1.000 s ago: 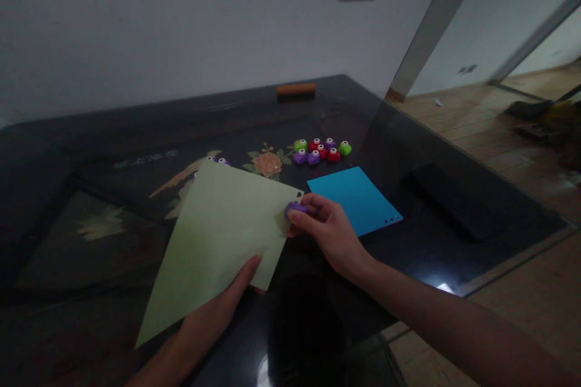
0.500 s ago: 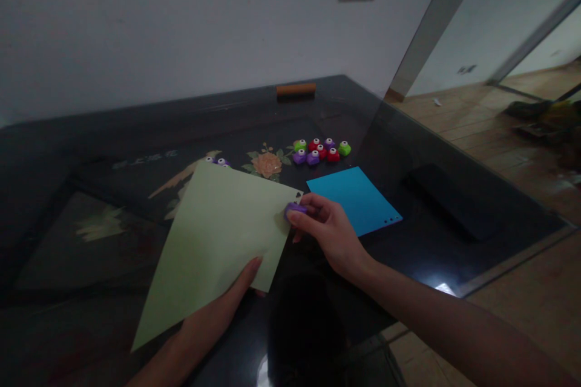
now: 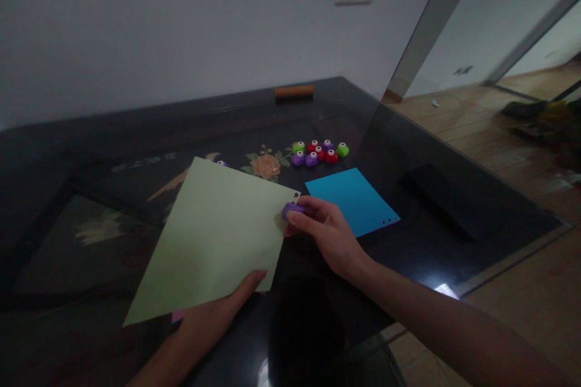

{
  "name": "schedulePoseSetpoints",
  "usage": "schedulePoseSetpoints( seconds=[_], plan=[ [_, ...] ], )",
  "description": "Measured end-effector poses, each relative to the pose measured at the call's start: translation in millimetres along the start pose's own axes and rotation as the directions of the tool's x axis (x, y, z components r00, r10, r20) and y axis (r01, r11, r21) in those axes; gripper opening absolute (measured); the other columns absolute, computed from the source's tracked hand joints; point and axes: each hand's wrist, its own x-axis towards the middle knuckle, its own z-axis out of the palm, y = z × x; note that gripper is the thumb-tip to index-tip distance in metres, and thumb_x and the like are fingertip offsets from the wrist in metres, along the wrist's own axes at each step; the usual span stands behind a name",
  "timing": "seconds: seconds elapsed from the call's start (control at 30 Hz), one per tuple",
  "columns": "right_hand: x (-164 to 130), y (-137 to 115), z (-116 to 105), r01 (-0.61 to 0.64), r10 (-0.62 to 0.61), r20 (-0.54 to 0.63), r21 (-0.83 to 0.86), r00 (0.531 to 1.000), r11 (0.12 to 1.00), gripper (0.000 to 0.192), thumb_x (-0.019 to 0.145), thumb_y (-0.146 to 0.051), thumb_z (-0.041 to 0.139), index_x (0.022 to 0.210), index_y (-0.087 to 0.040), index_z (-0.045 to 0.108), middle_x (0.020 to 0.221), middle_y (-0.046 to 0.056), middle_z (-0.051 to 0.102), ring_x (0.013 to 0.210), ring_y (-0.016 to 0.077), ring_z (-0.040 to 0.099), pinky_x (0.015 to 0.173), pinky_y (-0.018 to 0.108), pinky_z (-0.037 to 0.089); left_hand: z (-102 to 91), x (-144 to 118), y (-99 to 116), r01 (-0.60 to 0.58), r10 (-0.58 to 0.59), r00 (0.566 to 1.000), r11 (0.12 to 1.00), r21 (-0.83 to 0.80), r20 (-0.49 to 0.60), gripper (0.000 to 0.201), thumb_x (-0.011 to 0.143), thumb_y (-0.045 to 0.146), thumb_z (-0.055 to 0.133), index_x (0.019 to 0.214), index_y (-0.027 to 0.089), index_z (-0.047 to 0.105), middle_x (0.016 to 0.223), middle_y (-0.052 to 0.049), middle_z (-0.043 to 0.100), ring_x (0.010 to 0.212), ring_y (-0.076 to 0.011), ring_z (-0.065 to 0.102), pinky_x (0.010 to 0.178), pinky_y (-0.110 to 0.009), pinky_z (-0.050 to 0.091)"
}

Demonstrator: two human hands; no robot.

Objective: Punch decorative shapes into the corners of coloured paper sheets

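A pale green sheet of paper (image 3: 218, 236) is held tilted above the table by my left hand (image 3: 236, 299), its thumb on top and its other fingers hidden beneath. My right hand (image 3: 329, 233) grips a purple craft punch (image 3: 293, 210) at the sheet's right edge. Just above the punch, a small dark cut-out shows near the paper's corner. Behind my right hand lies a blue sheet (image 3: 356, 199) with a short row of holes near its right corner.
Several red, green and purple punches (image 3: 319, 153) are grouped beyond the blue sheet. More purple shows behind the green paper. A brown roll (image 3: 294, 92) lies near the wall, and a long dark object (image 3: 449, 199) on the right of the glossy black table (image 3: 408, 145).
The green paper's lower left corner has risen a little, and a bit of pink now shows beneath it. My right hand keeps the punch at the same edge.
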Motion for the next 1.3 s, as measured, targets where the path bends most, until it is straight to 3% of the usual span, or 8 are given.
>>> schedulePoseSetpoints(
  seconds=[0.23, 0.4, 0.6, 0.7, 0.8, 0.87, 0.97, 1.3],
  plan=[
    [0.5, -3.1, -2.8, 0.023, -0.024, -0.021, -0.02, 1.0, 1.0, 0.02, 0.068, -0.03, 0.075, 0.081, -0.019, 0.065, 0.076, -0.001, 0.063, 0.064, 0.0094, 0.056, 0.062, 0.021, 0.047, -3.9, 10.8, 13.8, 0.123, -0.124, 0.992, 0.991, -0.054, -0.013, 0.041, 0.077, 0.046, 0.053, 0.11, 0.026, 0.064, 0.085, -0.003, 0.074, 0.097, -0.0292, 0.063, 0.079, -0.037, 0.051],
    [2.4, -5.2, -3.3, 0.034, -0.035, -0.03, -0.023, 0.999, 0.999, 0.019, 0.067, -0.03, 0.075, 0.079, -0.019, 0.065, 0.074, -0.001, 0.064, 0.065, 0.0109, 0.055, 0.061, 0.023, 0.047, -18.5, 19.9, 21.3, 0.09, -0.05, 0.964, 0.985, -0.146, 0.26, 0.02, 0.071, 0.042, 0.056, 0.069, 0.023, 0.063, 0.068, -0.001, 0.068, 0.073, -0.0231, 0.062, 0.067, -0.031, 0.049],
    [4.3, -6.1, -6.4, 0.077, -0.077, 0.004, -0.036, 0.997, 0.996, 0.019, 0.067, -0.03, 0.075, 0.08, -0.019, 0.065, 0.076, -0.001, 0.064, 0.068, 0.011, 0.057, 0.065, 0.023, 0.046, -38.4, 4.1, 34.9, 0.069, 0.159, 0.693, 0.956, -0.284, 0.704, 0.014, 0.068, 0.03, 0.061, 0.062, 0.018, 0.062, 0.056, 0.005, 0.055, 0.054, -0.0111, 0.05, 0.049, -0.02, 0.037],
    [3.7, -6.7, -6.0, 0.062, -0.054, 0.078, -0.103, 0.996, 0.993, 0.02, 0.067, -0.03, 0.074, 0.082, -0.019, 0.066, 0.078, -0.001, 0.065, 0.07, 0.0118, 0.058, 0.066, 0.024, 0.046, -58.5, -11.0, 46.7, -0.011, 0.344, 0.584, 0.909, -0.417, 0.735, 0.012, 0.066, 0.034, 0.066, 0.066, 0.022, 0.068, 0.06, 0.004, 0.062, 0.053, -0.0123, 0.053, 0.051, -0.021, 0.042],
    [3.2, -7.6, -3.0, 0.075, -0.049, 0.166, -0.153, 0.985, 0.985, 0.023, 0.067, -0.031, 0.074, 0.084, -0.019, 0.065, 0.079, 0.0, 0.065, 0.072, 0.0125, 0.059, 0.067, 0.024, 0.047, -84.2, -6.4, 65.4, -0.127, 0.364, 0.815, 0.872, -0.474, 0.452, 0.02, 0.079, 0.038, 0.057, 0.083, 0.024, 0.07, 0.078, -0.002, 0.071, 0.07, -0.0168, 0.062, 0.067, -0.025, 0.049],
    [3.4, -9.0, 0.0, 0.097, -0.061, 0.216, -0.16, 0.974, 0.982, 0.023, 0.067, -0.032, 0.074, 0.082, -0.018, 0.065, 0.078, -0.001, 0.065, 0.072, 0.0126, 0.059, 0.068, 0.025, 0.047, -96.0, 11.7, 76.0, -0.282, 0.31, 0.948, 0.92, -0.272, 0.065, 0.024, 0.082, 0.04, 0.053, 0.093, 0.024, 0.068, 0.092, -0.003, 0.07, 0.088, -0.0194, 0.063, 0.082, -0.029, 0.047],
    [5.7, -12.4, 3.9, 0.107, -0.047, 0.271, -0.211, 0.962, 0.972, 0.024, 0.066, -0.032, 0.074, 0.081, -0.017, 0.063, 0.076, -0.001, 0.064, 0.071, 0.0134, 0.059, 0.067, 0.026, 0.047, -98.7, 48.1, 79.7, -0.298, 0.329, 0.919, 0.94, 0.164, -0.218, 0.05, 0.078, 0.051, 0.055, 0.118, 0.02, 0.057, 0.123, -0.01, 0.06, 0.117, -0.0283, 0.049, 0.101, -0.044, 0.033],
    [15.9, -17.4, 7.7, 0.262, -0.063, 0.381, -0.495, 0.922, 0.829, 0.016, 0.074, -0.023, 0.066, 0.087, -0.015, 0.064, 0.083, 0.004, 0.065, 0.076, 0.0163, 0.061, 0.07, 0.031, 0.048, -94.0, 83.5, 59.2, -0.339, 0.313, 0.937, 0.924, 0.18, 0.157, 0.06, 0.07, 0.066, 0.055, 0.103, 0.017, 0.064, 0.096, -0.008, 0.069, 0.085, -0.0242, 0.062, 0.075, -0.031, 0.043]
  ],
)
